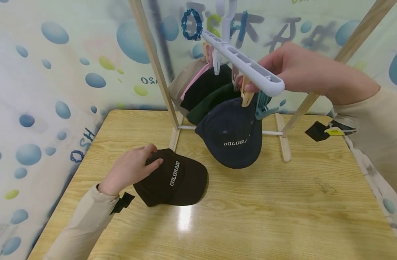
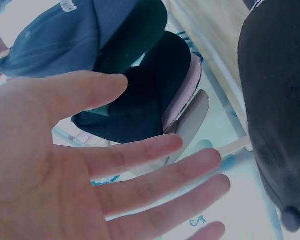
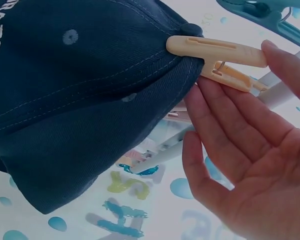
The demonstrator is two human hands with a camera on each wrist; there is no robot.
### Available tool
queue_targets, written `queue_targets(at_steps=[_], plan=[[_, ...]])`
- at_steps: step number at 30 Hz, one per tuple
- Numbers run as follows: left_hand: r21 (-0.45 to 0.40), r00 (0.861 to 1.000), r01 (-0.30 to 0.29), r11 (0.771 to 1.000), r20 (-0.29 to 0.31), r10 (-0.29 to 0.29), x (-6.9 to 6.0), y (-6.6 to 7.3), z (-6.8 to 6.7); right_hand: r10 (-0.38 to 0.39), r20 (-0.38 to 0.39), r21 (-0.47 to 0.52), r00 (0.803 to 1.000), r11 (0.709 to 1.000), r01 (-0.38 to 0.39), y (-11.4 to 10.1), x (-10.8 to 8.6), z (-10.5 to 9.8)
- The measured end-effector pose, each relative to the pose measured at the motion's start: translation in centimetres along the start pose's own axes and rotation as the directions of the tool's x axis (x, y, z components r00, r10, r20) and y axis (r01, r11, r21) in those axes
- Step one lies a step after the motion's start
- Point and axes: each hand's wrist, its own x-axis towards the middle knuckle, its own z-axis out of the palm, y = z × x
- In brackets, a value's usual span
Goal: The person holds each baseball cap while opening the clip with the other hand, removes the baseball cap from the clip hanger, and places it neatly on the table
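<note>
Main risk, prob.: the navy cap (image 1: 231, 124) dropping to the surface (image 1: 266, 209). It hung below the white hanger bar (image 1: 247, 65), w/ the peach clip (image 3: 225, 51) biting only a small fold nr its top button, so a hard squeeze on the clip's levers, or a tug on the cap, could've freed it. A knock to the bar might also have swung it into the green cap (image 1: 214, 103) just behind. The teal clip (image 1: 261, 108) sat v. close too, so a snag was poss.

R hand (image 3: 260, 150): part closed, thumb on one lever & fingers under the other, pinching the peach clip; no direct hold on the cap itself.

L hand (image 1: 131, 168): wide open, fingers straight & spread, nothing gripped. It was over the crown of the dark "COLORADO" cap (image 1: 188, 180), which lay on the surface, left of the navy one; couldn't tell if they touched.
</note>
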Motion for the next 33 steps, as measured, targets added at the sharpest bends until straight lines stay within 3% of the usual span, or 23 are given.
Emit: queue_targets(at_steps=[6,14,20,24,29,33], plan=[[0.024,0.994,-0.086,0.996,-0.068,0.087,1.6,0.6,-0.5,-0.001,-0.001,-0.041,1.0,0.999,0.001,-0.4,0.1,0.6],[0.037,0.975,-0.18,0.983,-0.126,0.184,4.0,3.3,-2.5,-0.012,0.015,-0.049,1.0,0.999,0.013,-0.3,0.3,1.1],[0.009,0.947,-0.282,0.959,-0.158,0.28,5.4,5.3,-4.1,-0.007,0.032,-0.044,0.999,0.999,0.008,-0.2,0.4,1.2],[-0.001,0.92,-0.358,0.934,-0.17,0.353,6.0,6.8,-4.9,0.002,0.046,-0.066,0.999,0.998,0.001,-0.2,0.7,1.3],[0.012,0.901,-0.405,0.914,-0.161,0.402,6.7,8.8,-5.7,0.004,0.066,-0.078,0.998,0.997,0.002,-0.3,1.2,1.5],[-0.029,0.891,-0.442,0.897,-0.134,0.434,7.7,9.8,-5.8,-0.004,0.065,-0.103,0.998,0.995,0.011,-0.2,1.3,1.5]])
